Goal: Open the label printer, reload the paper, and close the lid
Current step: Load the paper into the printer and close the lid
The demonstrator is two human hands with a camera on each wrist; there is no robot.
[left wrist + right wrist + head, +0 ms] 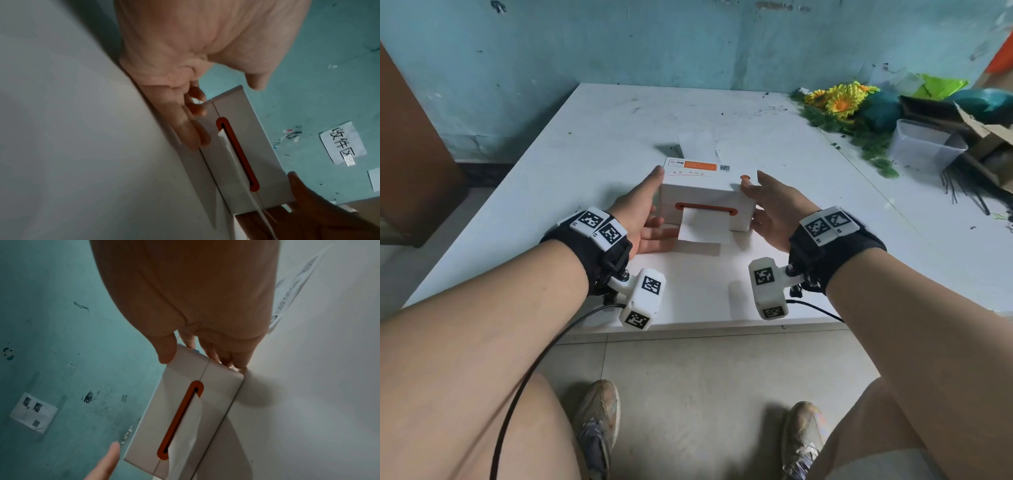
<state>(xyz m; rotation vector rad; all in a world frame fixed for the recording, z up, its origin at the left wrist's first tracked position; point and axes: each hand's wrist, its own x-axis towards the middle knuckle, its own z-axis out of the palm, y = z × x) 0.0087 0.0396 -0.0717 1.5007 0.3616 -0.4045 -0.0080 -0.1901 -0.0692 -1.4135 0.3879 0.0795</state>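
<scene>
1. Our left hand (174,68) rests against the label printer (242,146), its fingers (185,129) straight along the near end.
2. Paper (232,155) pokes from the orange slot (236,154) just beyond our fingertips.
3. Our right hand (308,211) touches the printer's far end.

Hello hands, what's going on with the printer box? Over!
Left hand and right hand flank the label printer, fingers straight. Lid shut, paper sticking out the front slot. Nothing blocking.

Shabby workroom, peeling teal wall (619,44), scuffed white table (592,137), craft clutter (893,113)
</scene>
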